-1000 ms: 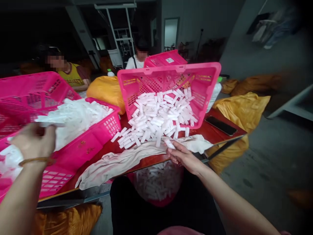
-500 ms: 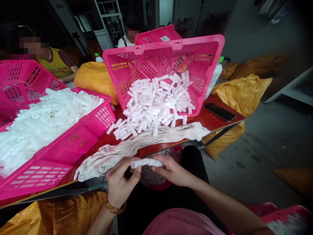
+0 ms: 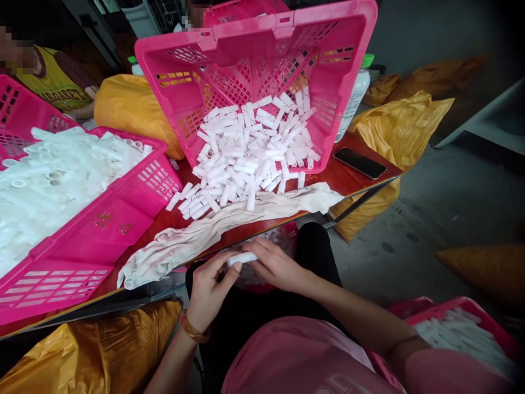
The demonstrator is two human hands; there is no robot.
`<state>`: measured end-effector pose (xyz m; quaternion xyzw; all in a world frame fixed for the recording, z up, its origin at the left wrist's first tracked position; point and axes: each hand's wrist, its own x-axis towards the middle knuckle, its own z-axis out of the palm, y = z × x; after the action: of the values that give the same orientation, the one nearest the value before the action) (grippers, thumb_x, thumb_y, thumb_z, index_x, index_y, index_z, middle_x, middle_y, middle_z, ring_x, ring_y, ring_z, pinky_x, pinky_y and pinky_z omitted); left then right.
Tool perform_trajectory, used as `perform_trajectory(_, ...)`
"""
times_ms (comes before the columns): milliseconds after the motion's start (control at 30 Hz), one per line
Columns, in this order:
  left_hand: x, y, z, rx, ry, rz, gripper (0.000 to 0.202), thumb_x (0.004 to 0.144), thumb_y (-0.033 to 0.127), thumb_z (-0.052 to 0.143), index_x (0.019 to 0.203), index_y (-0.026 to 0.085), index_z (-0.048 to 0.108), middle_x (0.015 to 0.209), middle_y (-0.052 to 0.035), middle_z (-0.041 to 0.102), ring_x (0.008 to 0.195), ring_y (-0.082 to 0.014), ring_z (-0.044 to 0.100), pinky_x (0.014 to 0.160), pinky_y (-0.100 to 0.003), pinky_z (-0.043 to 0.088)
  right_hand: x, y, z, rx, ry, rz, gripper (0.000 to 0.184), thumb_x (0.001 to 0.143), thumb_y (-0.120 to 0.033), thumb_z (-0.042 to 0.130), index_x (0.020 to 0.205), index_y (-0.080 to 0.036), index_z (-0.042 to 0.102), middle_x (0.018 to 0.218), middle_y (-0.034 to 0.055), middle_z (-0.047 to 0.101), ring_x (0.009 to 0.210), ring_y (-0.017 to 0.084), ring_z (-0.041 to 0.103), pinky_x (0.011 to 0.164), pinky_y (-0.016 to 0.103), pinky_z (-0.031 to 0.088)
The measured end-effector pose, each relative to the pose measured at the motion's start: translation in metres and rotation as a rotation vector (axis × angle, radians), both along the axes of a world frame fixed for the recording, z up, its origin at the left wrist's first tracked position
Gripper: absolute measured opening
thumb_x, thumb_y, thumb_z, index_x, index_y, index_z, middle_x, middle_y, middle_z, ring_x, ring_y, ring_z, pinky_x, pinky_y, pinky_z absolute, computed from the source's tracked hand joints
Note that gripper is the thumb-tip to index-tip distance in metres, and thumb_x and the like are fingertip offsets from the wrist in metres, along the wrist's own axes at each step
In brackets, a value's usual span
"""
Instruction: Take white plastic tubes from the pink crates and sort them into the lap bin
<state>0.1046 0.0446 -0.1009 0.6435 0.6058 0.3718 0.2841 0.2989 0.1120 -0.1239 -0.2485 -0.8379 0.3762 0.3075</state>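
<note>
Meanwhile, left hand (image 3: 211, 290), right hand (image 3: 276, 265) gripping white plastic tube (image 3: 241, 259); red tabletop (image 3: 348, 175) ahead, concrete floor (image 3: 410, 262) right.

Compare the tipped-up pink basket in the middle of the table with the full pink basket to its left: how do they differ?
The tipped-up pink basket leans on its edge with its mouth towards the wearer, while the left pink basket sits lower, mouth upward. The tipped-up basket's short white tubes spill onto the red tabletop; the left basket's longer-looking white tubes stay heaped inside. Both are slotted pink plastic holding white tubes.
</note>
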Motion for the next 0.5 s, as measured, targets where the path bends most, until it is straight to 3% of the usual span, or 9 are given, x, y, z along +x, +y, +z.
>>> perform_trajectory(100,-0.006,-0.003,0.004,0.093,-0.022,0.055,0.030,0.087,0.028,0.068,0.115,0.021,0.064,0.096,-0.0032,0.071,0.082,-0.0157,0.067,0.076,-0.026,0.055,0.001,0.001,0.006,-0.205,0.070,0.136,0.018,0.098,-0.027,0.052,0.111,-0.016,0.058,0.098,0.0053,0.063,0.089,0.015,0.059,0.081,0.026,0.047)
perform_trajectory(200,-0.012,-0.004,0.011,0.221,-0.012,0.056,0.012,0.089,0.021,0.066,0.101,0.021,0.066,0.088,-0.0008,0.067,0.077,-0.0132,0.065,0.071,-0.024,0.052,0.001,0.002,0.009,-0.281,0.094,0.262,0.020,0.098,-0.031,0.054,0.107,-0.015,0.059,0.092,0.0025,0.064,0.080,0.012,0.060,0.072,0.021,0.047)
perform_trajectory(267,-0.012,-0.004,0.015,0.209,-0.002,-0.007,0.008,0.092,0.019,0.061,0.097,0.020,0.066,0.084,0.0000,0.066,0.074,-0.0121,0.062,0.070,-0.023,0.050,0.000,0.000,0.007,-0.177,0.057,0.209,0.020,0.099,-0.029,0.051,0.110,-0.015,0.059,0.094,0.0037,0.065,0.080,0.013,0.061,0.072,0.021,0.047)
perform_trajectory(433,-0.002,-0.003,0.018,0.110,-0.029,-0.087,0.017,0.097,0.017,0.051,0.087,0.019,0.065,0.070,0.0021,0.057,0.064,-0.0105,0.055,0.065,-0.023,0.044,-0.003,-0.007,-0.006,0.404,-0.187,-0.235,0.028,0.100,-0.019,0.044,0.123,-0.014,0.058,0.090,0.0086,0.065,0.080,0.019,0.061,0.069,0.027,0.047)
perform_trajectory(500,0.001,-0.005,0.015,0.145,-0.039,-0.081,0.015,0.096,0.015,0.051,0.089,0.019,0.065,0.072,0.0016,0.058,0.065,-0.0109,0.054,0.066,-0.024,0.044,-0.002,-0.007,-0.006,0.440,-0.188,-0.267,0.027,0.100,-0.019,0.043,0.121,-0.014,0.058,0.087,0.0078,0.064,0.080,0.019,0.061,0.070,0.027,0.047)
